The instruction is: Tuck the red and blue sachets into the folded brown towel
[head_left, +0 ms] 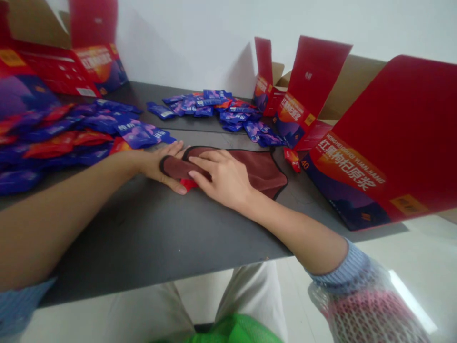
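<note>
A brown cloth (264,169) with black edging lies bunched on the dark table. My right hand (226,178) rests on it, fingers bent over a fold, holding it. The fold reaches left over my left hand (160,164). That hand lies low on the table with thumb and fingers apart, holding down a small red sachet (188,184). Only a bit of the sachet shows beside the thumb; the cloth and my hands hide the rest.
Blue and red sachets (135,133) are heaped on the left, with another pile (214,105) at the back. Opened red boxes (378,157) stand along the right and back left (96,66). A red sachet (293,159) lies by the right boxes. The table's front edge (178,278) is near my legs.
</note>
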Demonstrator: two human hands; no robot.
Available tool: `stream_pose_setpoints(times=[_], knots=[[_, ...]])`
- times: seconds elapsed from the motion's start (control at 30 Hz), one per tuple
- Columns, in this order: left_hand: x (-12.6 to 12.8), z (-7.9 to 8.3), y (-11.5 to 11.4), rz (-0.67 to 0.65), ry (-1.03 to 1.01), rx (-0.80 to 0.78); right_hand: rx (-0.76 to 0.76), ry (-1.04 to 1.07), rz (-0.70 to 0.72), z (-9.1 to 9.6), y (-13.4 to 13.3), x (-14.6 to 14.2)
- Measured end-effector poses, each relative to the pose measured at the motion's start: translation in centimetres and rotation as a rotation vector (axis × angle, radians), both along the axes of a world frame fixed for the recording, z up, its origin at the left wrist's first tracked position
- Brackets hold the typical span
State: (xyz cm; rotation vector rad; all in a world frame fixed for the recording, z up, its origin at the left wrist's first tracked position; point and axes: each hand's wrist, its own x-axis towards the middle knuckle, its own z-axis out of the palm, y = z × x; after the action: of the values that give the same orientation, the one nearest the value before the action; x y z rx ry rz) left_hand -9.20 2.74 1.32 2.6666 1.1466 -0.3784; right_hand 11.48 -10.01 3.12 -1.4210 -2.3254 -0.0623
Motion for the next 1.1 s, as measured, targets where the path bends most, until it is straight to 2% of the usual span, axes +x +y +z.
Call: stream_pose_setpoints(times=[0.13, 0.3, 0.47, 0.57, 0.73, 0.87, 0.97, 1.1], knots=[[0.2, 0.2, -0.3, 0.022, 0.081, -0.062, -0.094, -0.093, 0.067, -1.3, -0.5, -0.9], [1.1, 0.9, -1.0, 0.088, 0.077, -0.04, -0.154, -0.066, -0.129, -1.5, 1.1, -0.5], [1.4, 0.6, -0.7, 0.116, 0.086, -0.041, -0.27, -0.024, -0.176, -1.4, 4.1, 0.8], [1.3, 0.5, -0.5, 0.093, 0.076, -0.04, -0.25, -0.034, -0.243, -1.7, 5.6, 2.1], [1.1, 0.5, -0.4, 0.087, 0.091, -0.035, -0.142, -0.049, -0.444, -2.4, 6.9, 4.4], [1.0, 0.4, -0.3, 0.079, 0.088, -0.027, -0.12, 0.127, -0.547, -2.0, 6.9, 5.7], [0.9, 0.5, -0.3, 0.061, 0.09, -0.024, -0.054, 0.281, -0.47, -1.3, 6.2, 5.7], [1.0, 0.7, -0.7, 0.054, 0.081, -0.04, -0.006, 0.364, -0.233, -0.8, 4.2, 3.6]])
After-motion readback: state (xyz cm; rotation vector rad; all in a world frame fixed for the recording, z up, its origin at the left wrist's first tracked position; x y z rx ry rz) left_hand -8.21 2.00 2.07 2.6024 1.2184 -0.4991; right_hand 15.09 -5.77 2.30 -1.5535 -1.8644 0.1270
